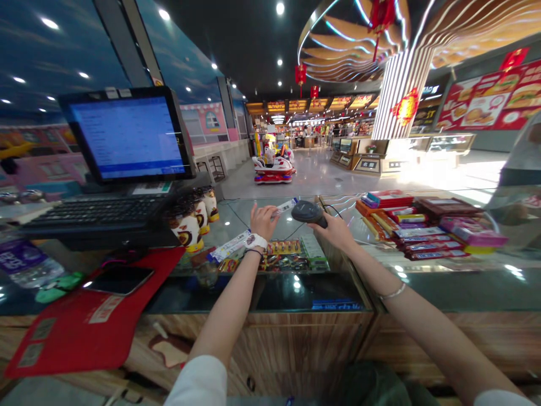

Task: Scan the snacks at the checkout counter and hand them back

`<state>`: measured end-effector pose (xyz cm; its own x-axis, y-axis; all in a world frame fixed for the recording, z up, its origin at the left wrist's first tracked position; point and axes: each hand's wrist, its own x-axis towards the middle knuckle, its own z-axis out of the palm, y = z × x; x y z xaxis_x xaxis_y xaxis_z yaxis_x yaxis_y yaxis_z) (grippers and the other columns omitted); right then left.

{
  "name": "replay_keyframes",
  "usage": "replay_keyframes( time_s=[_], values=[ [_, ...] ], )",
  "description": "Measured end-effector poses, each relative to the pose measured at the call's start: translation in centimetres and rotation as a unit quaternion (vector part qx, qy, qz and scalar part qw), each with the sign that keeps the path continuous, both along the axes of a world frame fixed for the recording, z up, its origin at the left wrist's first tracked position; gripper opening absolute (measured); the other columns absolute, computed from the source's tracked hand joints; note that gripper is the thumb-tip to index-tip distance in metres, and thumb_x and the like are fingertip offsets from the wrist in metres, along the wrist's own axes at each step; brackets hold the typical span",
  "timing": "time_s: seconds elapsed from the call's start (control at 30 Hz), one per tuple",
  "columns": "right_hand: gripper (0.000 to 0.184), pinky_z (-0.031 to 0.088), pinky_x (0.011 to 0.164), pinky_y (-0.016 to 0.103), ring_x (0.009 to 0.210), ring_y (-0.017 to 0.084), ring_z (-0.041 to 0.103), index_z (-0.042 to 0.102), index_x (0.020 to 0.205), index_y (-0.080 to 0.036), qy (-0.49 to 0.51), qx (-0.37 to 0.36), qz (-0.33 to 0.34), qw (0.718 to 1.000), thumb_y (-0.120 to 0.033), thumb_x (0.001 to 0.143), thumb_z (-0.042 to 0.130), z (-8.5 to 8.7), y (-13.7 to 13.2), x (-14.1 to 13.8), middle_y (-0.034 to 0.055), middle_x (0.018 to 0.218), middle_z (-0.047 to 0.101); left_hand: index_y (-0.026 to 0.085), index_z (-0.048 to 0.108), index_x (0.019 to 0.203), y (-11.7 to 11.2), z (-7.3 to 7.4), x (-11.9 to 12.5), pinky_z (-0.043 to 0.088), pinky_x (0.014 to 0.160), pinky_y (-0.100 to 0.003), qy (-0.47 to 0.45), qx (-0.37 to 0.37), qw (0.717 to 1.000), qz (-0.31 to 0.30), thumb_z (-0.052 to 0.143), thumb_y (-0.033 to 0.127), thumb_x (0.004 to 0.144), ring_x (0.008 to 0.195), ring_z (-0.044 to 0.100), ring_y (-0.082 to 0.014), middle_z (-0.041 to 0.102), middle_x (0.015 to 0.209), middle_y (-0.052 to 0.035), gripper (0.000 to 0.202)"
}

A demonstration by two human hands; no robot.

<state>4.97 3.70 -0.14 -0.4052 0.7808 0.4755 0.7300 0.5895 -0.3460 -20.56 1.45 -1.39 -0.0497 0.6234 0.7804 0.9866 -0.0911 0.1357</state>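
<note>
Head view: near the far edge of the worktop (236,219), the left hand (264,221) pinches a packet (288,206) in its fingers, end turned to the scanner (307,212), which the right hand (335,230) grips with closed fingers, aimed close at it.

A single camera, worn on the person's head, gives the only view. It faces forward and slightly down across the glass desk (422,277) toward the mall hall beyond. Both forearms enter from the bottom edge. The left hand (264,221), holding a slip (287,206), and the right hand (333,228), holding a scanner (307,212), sit mid-picture, close to the lens. A monitor (127,135) fills the upper left.
</note>
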Motion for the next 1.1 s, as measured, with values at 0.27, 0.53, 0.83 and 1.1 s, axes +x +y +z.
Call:
replay_keyframes(
  time_s=[0.27, 0.53, 0.83, 1.1],
  values=[
    [0.044, 0.051, 0.083, 0.037, 0.102, 0.03, 0.069, 0.059, 0.124, -0.017, -0.008, 0.005, 0.08, 0.997, -0.049, 0.095, 0.053, -1.0, 0.5, -0.1, 0.0137, 0.11, 0.072, 0.026, 0.071, 0.105, 0.0, 0.2, 0.0, 0.028, 0.12, -0.049, -0.005, 0.002, 1.0, -0.002, 0.063, 0.027, 0.092, 0.107, 0.067, -0.0229, 0.075, 0.114, -0.0023, 0.015],
    [0.057, 0.046, 0.104, 0.044, 0.115, 0.027, 0.061, 0.041, 0.147, -0.012, -0.042, -0.026, 0.286, 0.957, -0.031, 0.095, 0.052, -3.7, 1.6, -1.2, 0.0159, 0.122, 0.062, 0.025, 0.072, 0.106, 0.0, 0.4, -0.5, 0.035, 0.115, -0.047, 0.002, 0.014, 1.0, -0.023, 0.061, 0.027, 0.094, 0.111, 0.066, -0.0221, 0.073, 0.119, -0.0036, 0.017],
    [0.058, 0.051, 0.097, 0.043, 0.105, 0.027, 0.064, 0.047, 0.146, -0.014, -0.118, -0.017, 0.284, 0.951, -0.029, 0.092, 0.06, -5.1, 2.2, -1.9, 0.0153, 0.113, 0.063, 0.024, 0.072, 0.106, -0.6, 0.5, -0.4, 0.048, 0.101, -0.041, 0.034, 0.021, 0.997, -0.059, 0.061, 0.025, 0.093, 0.109, 0.065, -0.0227, 0.074, 0.117, -0.0052, 0.017],
    [0.029, 0.048, 0.101, 0.044, 0.113, 0.025, 0.061, 0.066, 0.117, -0.019, 0.018, 0.112, 0.242, 0.963, -0.018, 0.089, 0.057, -2.2, 0.2, -0.6, 0.0109, 0.118, 0.067, 0.024, 0.072, 0.105, -2.4, 1.0, 2.7, 0.051, 0.091, -0.038, 0.078, 0.008, 0.994, -0.072, 0.064, 0.027, 0.092, 0.105, 0.065, -0.0229, 0.075, 0.114, -0.0037, 0.015]
  ],
)
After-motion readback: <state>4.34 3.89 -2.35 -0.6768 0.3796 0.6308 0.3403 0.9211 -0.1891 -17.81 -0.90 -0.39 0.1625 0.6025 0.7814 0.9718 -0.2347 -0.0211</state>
